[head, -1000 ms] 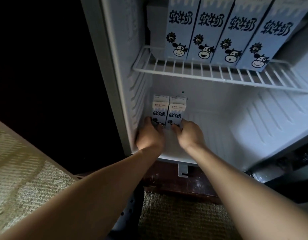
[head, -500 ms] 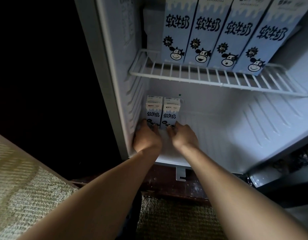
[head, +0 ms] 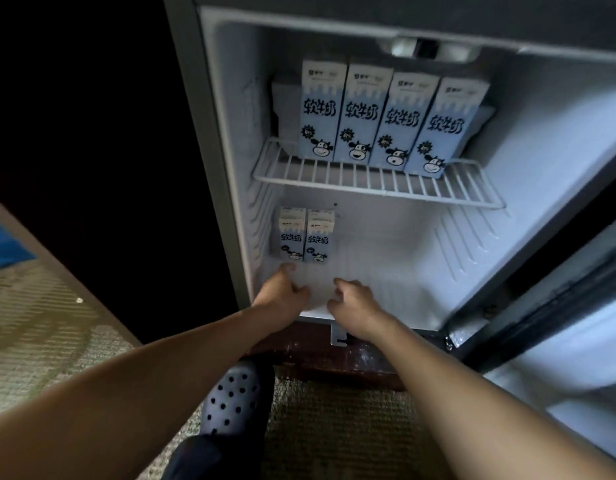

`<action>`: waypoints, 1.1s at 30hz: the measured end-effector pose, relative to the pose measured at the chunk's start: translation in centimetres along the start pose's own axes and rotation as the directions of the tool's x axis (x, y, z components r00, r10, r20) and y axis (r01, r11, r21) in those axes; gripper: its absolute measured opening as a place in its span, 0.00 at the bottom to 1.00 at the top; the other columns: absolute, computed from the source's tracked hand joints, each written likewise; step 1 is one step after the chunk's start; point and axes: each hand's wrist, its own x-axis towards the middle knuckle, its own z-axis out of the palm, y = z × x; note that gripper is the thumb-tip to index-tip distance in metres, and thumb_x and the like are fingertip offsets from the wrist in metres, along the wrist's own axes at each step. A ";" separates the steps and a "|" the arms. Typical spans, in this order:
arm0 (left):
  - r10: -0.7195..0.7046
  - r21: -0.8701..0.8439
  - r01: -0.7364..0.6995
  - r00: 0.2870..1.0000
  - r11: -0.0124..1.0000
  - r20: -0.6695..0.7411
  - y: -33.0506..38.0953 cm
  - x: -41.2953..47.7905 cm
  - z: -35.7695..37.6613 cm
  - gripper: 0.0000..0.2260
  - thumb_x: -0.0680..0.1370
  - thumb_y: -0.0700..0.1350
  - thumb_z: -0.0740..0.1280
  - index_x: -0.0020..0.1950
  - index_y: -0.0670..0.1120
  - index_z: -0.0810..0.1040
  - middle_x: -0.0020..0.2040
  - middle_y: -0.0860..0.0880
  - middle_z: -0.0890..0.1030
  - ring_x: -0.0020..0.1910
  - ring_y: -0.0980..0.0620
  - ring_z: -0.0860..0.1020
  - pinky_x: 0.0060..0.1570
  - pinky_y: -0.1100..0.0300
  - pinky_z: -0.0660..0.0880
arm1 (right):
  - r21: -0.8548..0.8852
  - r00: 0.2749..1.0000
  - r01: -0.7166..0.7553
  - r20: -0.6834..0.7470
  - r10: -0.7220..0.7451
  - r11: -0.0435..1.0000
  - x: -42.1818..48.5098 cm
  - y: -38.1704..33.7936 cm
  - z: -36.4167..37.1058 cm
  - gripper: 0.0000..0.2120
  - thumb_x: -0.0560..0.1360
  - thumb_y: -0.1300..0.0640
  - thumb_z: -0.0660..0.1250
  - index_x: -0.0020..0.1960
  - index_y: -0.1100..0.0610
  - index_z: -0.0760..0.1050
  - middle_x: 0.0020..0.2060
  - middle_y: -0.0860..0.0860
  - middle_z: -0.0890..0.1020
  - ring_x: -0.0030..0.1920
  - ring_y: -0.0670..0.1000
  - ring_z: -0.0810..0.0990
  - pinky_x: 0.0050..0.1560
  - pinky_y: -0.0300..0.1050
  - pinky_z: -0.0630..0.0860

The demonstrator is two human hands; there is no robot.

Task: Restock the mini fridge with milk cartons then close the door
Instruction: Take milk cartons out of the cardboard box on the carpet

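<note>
Door (head: 576, 341) of the mini fridge (head: 209, 168) is swung wide to the right, and the inside is in plain view. Up top, four milk cartons (head: 400, 123) stand upright in a tight row on the wire shelf (head: 368, 183), set toward its back edge, cow faces looking out. Down below, a pair of milk cartons (head: 318, 240) stands side by side, touching, tucked into the back left corner of the fridge floor (head: 420, 282), the left one close against the side wall.

Both hands are low at the front edge of that floor. The left hand (head: 282, 292) sits toward the front left corner with fingers loosely curled and nothing in them; its tip reaches up just short of the left carton, and whether it brushes the base I cannot tell. The right hand (head: 355, 306) is just beside it, over the front edge, fingers likewise slack and bent, holding nothing, clearly apart from the pair.

Below the arms, a perforated clog (head: 233, 400) rests on the woven carpet (head: 40, 323) in front of the fridge. At the far left edge, something blue (head: 5, 244), too cut off to name.
</note>
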 end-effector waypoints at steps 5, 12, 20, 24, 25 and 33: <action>0.113 0.197 -0.152 0.975 0.969 0.193 2.8 -5.8 -4.1 0.26 0.80 0.55 0.66 0.76 0.51 0.65 0.60 0.51 0.78 0.55 0.51 0.77 0.51 0.61 0.71 | -0.148 0.997 0.018 0.076 -0.006 0.989 -5.7 -2.2 -3.8 0.24 0.82 0.55 0.60 0.76 0.60 0.64 0.72 0.58 0.71 0.70 0.58 0.71 0.69 0.51 0.70; 0.279 0.486 -0.374 0.925 0.790 0.258 9.1 -15.6 -9.9 0.28 0.81 0.56 0.64 0.79 0.50 0.60 0.75 0.48 0.67 0.72 0.47 0.68 0.70 0.54 0.66 | -0.236 0.996 0.089 0.005 -0.091 0.968 -17.2 -6.2 -10.8 0.27 0.80 0.50 0.61 0.77 0.56 0.62 0.75 0.57 0.68 0.71 0.58 0.70 0.70 0.55 0.69; 0.514 0.646 -0.594 0.787 0.479 0.342 16.1 -29.0 -11.9 0.27 0.82 0.60 0.57 0.80 0.54 0.57 0.80 0.53 0.60 0.78 0.51 0.58 0.76 0.53 0.55 | -0.368 0.970 0.201 -0.053 -0.237 0.908 -34.5 -7.2 -16.9 0.32 0.82 0.43 0.59 0.82 0.52 0.53 0.79 0.52 0.60 0.78 0.53 0.59 0.75 0.51 0.62; 0.642 0.612 -0.705 0.662 0.358 0.386 19.0 -35.1 -11.2 0.26 0.82 0.61 0.56 0.79 0.54 0.60 0.79 0.55 0.61 0.78 0.53 0.57 0.76 0.54 0.52 | -0.297 0.958 0.181 -0.163 -0.236 0.938 -43.0 -5.8 -17.8 0.31 0.82 0.42 0.59 0.81 0.50 0.54 0.79 0.48 0.60 0.78 0.50 0.59 0.73 0.50 0.62; 0.664 0.593 -0.725 0.639 0.350 0.389 19.9 -36.4 -10.9 0.26 0.82 0.61 0.56 0.79 0.54 0.61 0.78 0.55 0.62 0.78 0.53 0.57 0.76 0.53 0.52 | -0.268 0.953 0.173 -0.200 -0.230 0.948 -44.7 -5.3 -17.9 0.31 0.82 0.42 0.59 0.81 0.50 0.55 0.79 0.47 0.60 0.78 0.49 0.59 0.74 0.49 0.62; 0.761 0.491 -0.848 0.448 0.197 0.469 25.0 -44.4 -8.2 0.26 0.82 0.62 0.55 0.78 0.56 0.61 0.78 0.55 0.62 0.78 0.54 0.58 0.76 0.52 0.53 | -0.101 0.895 0.132 -0.415 -0.162 0.986 -54.9 -1.9 -17.7 0.26 0.82 0.42 0.60 0.79 0.43 0.59 0.77 0.43 0.65 0.76 0.45 0.62 0.74 0.46 0.62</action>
